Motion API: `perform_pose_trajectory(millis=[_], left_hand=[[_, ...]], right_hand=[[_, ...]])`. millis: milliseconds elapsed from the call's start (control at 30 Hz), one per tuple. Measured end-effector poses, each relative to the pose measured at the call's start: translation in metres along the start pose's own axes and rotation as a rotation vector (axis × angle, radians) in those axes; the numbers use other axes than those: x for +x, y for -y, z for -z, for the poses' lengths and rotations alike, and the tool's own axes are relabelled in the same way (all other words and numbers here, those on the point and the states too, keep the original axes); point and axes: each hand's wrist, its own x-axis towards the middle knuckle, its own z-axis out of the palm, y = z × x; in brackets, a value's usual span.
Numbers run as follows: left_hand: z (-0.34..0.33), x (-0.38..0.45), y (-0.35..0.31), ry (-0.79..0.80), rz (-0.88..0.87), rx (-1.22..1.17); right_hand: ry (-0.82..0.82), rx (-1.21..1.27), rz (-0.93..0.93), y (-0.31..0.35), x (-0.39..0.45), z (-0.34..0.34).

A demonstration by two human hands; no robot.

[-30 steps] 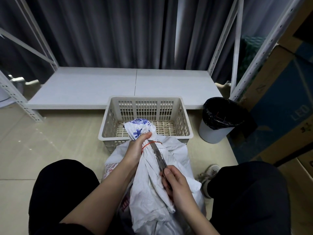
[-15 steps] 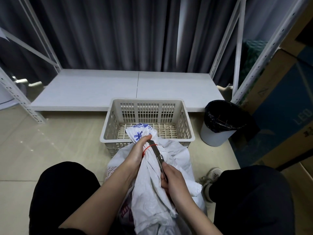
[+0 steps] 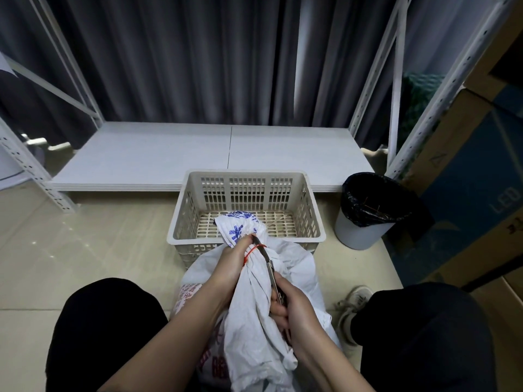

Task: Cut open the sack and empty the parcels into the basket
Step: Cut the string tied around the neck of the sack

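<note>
A white woven sack (image 3: 254, 312) with blue and red print stands on the floor between my knees. A red tie (image 3: 256, 250) binds its neck. My left hand (image 3: 232, 264) grips the neck just below the tie. My right hand (image 3: 291, 304) holds scissors (image 3: 268, 267), and their blades reach up along the sack to the red tie. Just beyond the sack sits a beige slotted plastic basket (image 3: 246, 176), with the sack's tied top leaning over its near rim. The parcels are hidden inside the sack.
A white bin with a black liner (image 3: 365, 219) stands right of the basket. A low white shelf board (image 3: 198, 154) lies behind it, between metal rack posts. Large cardboard boxes (image 3: 467, 176) fill the right side. My knees and a shoe (image 3: 351, 306) flank the sack.
My right hand has slid the scissors further up the sack, so the blade tips now sit at the red tie. My left hand keeps its grip on the neck.
</note>
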Motion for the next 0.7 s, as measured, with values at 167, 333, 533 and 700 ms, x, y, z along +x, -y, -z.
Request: perform_pose_trajectory(millis=[167, 333, 533, 700], left_hand=[[-0.011, -0.001, -0.002, -0.07, -0.101, 0.057], [-0.013, 0.0, -0.004, -0.131, -0.079, 0.043], [-0.013, 0.001, -0.004, -0.184, -0.071, -0.013], [-0.015, 0.0, -0.002, -0.185, -0.069, 0.009]], right_hand=[[-0.035, -0.124, 0.016, 0.015, -0.006, -0.003], [-0.014, -0.079, -0.021, 0.016, -0.012, -0.007], [0.012, 0.093, -0.076, 0.0, -0.007, -0.01], [0.054, 0.128, -0.078, -0.01, -0.004, -0.006]])
